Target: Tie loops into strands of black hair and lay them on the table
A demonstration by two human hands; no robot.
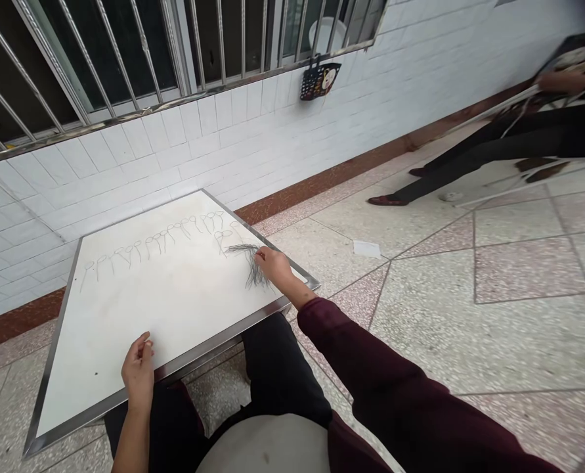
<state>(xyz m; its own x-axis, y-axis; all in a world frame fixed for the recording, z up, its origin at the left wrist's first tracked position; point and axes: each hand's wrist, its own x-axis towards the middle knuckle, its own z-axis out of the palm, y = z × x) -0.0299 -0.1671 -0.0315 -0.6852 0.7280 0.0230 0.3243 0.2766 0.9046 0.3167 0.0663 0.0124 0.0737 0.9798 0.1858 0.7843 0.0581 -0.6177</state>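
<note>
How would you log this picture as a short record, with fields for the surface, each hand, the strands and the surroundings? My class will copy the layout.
Surface: white tabletop with a metal rim
Left hand: curled, at the near edge; whether it holds anything is unclear
Right hand: at a loose bunch of dark strands
Far side: looped strands in a row
Surroundings: basket hanging below a barred window; another person at right

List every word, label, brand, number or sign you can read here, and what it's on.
No readable text anywhere in view.
Hanging basket: patterned; any lettering is too small to read.
Looped strands on the white table: no legible characters.
</note>
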